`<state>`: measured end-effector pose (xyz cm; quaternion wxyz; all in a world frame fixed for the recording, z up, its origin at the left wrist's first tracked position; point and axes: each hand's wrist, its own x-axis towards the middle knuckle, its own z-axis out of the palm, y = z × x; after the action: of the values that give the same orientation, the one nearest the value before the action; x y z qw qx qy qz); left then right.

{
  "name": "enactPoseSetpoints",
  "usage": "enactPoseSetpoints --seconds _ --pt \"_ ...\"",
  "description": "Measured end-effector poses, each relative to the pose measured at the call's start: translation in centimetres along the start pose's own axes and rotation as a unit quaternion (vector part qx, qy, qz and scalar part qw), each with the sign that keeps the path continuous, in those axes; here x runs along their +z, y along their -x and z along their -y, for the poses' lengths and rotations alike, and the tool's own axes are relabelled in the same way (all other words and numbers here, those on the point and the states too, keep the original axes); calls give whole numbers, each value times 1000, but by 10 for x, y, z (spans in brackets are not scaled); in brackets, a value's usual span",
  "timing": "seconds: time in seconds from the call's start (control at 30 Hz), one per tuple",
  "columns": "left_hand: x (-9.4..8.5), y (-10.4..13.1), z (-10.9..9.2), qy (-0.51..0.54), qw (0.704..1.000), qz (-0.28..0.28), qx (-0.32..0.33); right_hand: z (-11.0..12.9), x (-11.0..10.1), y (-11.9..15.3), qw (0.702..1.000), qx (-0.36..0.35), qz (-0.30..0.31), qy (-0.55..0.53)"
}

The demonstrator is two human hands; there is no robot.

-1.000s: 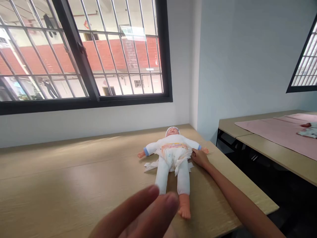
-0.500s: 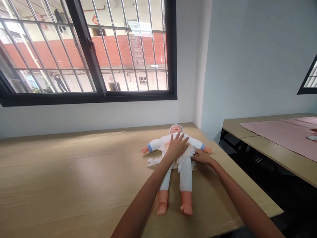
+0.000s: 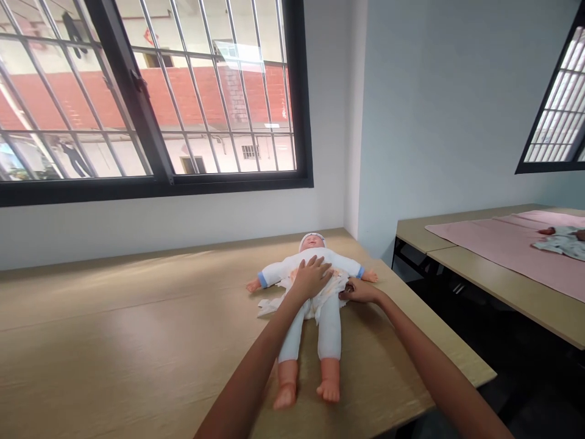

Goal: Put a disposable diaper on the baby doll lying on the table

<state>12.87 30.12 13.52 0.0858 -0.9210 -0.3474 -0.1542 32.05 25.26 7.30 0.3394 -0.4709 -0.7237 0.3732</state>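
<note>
A baby doll [image 3: 329,329] lies on its back, its head toward the wall and its bare feet toward me. It wears white clothing with blue cuffs. Around its middle is a crumpled white diaper [image 3: 269,306] with orange print, one flap spread out on the left. My left hand [image 3: 313,277] rests flat over the doll's belly, fingers spread. At the doll's hip on the right, my right hand [image 3: 363,290] has its fingers closed on the diaper's edge; the fingertips are partly hidden.
The doll lies on a wooden table [image 3: 137,347] near its right edge. A barred window [image 3: 205,91] is above the table's far side. Across a gap, another table [image 3: 475,262] bears a pink mat [image 3: 493,238] with a second doll in pale patterned clothing [image 3: 560,242].
The view has turned slightly right, showing more of the second doll. My left hand stays on the belly and my right hand stays at the hip, with little visible movement.
</note>
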Motion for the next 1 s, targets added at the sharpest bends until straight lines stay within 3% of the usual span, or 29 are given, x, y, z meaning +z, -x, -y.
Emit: enactPoseSetpoints --seconds 0.1,0.23,0.37,0.63,0.8,1.0 --pt "-12 1 -14 -8 1000 -6 28 -2 -4 1 999 23 -5 -49" --pt "-21 2 -44 -25 993 -17 118 -7 -6 0 995 41 -36 -81" --pt "-14 6 -59 -46 993 18 104 -4 -9 2 989 56 -53 -127" --pt "-11 8 -55 -41 996 52 57 1 -16 6 948 111 -57 -293" --pt "-10 5 -50 -19 998 47 44 4 -19 7 910 83 -87 -397" --pt "-3 3 -44 -3 999 29 20 12 -21 11 910 66 -105 -396"
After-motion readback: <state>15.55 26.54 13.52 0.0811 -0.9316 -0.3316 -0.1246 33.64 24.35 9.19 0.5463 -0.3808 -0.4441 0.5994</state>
